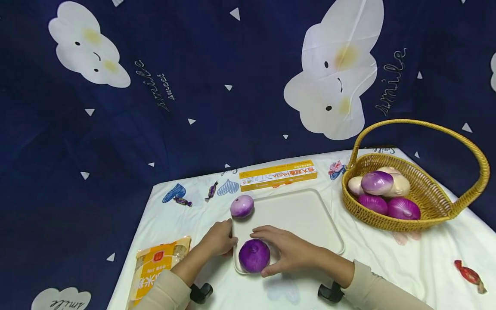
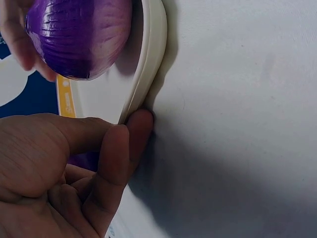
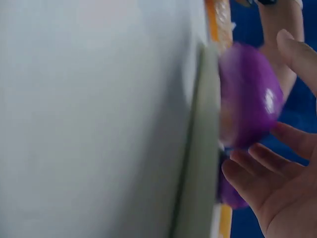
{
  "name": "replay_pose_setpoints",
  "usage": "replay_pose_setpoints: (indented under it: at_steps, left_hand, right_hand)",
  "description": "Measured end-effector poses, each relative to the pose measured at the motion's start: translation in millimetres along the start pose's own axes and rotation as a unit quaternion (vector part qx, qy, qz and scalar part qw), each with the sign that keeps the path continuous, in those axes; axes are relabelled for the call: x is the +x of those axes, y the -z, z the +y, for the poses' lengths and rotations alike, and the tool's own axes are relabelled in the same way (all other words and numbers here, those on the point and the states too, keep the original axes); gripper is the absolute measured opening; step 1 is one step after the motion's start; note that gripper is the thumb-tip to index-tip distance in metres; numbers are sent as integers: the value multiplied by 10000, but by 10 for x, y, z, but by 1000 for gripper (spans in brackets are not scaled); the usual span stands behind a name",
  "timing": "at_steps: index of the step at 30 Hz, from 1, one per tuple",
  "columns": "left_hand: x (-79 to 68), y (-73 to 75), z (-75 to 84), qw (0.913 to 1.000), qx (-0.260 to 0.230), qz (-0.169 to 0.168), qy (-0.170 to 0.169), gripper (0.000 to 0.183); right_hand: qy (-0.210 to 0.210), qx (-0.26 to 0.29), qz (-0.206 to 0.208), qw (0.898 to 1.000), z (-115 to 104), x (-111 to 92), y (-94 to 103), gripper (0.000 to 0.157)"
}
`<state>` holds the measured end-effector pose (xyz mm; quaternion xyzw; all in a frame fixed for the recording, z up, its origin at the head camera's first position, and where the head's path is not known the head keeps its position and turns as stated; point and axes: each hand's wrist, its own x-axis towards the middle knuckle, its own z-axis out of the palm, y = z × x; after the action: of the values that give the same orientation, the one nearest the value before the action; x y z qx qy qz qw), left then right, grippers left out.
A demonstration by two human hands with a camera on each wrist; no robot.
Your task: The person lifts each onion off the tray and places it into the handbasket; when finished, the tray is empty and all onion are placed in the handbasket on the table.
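Observation:
A glossy purple onion [image 1: 254, 256] sits at the near left corner of a shallow off-white tray [image 1: 294, 211]. My left hand [image 1: 221, 237] pinches the tray's left rim between thumb and fingers; the grip shows closely in the left wrist view [image 2: 99, 163]. Around the onion's right side, my right hand [image 1: 286, 247] has its fingers spread and loosely bent. In the right wrist view, its fingertips [image 3: 285, 131] are right at the onion's surface [image 3: 250, 94]. A rounded purple-and-white vegetable, like a turnip [image 1: 242, 206], lies at the tray's far left corner.
A wicker basket [image 1: 438, 221] with a tall handle stands to the right, holding several purple and white vegetables. Behind the tray lies a yellow pasta box [image 1: 278, 175]. An orange food packet [image 1: 159, 262] is at the left. Wrapped candies [image 1: 470, 275] are scattered on the white cloth.

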<state>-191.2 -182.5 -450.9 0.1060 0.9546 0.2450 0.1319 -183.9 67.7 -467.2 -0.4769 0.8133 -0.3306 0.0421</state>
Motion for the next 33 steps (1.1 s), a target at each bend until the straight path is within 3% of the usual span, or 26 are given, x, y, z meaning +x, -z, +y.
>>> replay_pose_setpoints:
  at_steps: [4, 8, 19, 25, 29, 33]
  left_hand:
    - [5, -13, 0, 10000, 45, -4, 1, 12]
    - [13, -15, 2, 10000, 46, -15, 71, 11]
    - [20, 1, 20, 10000, -36, -37, 29, 12]
    - [7, -15, 14, 9997, -162, -60, 161, 12]
    - [1, -22, -4, 9995, -204, -91, 235, 12]
    - [6, -19, -15, 9995, -202, -93, 220, 13]
  right_hand:
    - [76, 69, -139, 9999, -33, 37, -120, 86]
    - [243, 88, 26, 9997, -31, 58, -153, 78]
    - [173, 225, 248, 9993, -17, 56, -74, 77]
    - [-260, 303, 631, 9972, 43, -20, 261, 76]
    - [-487, 25, 1164, 9920, 135, -151, 619, 76]
    - [-796, 83, 1762, 9811, 258, -364, 1015, 74]
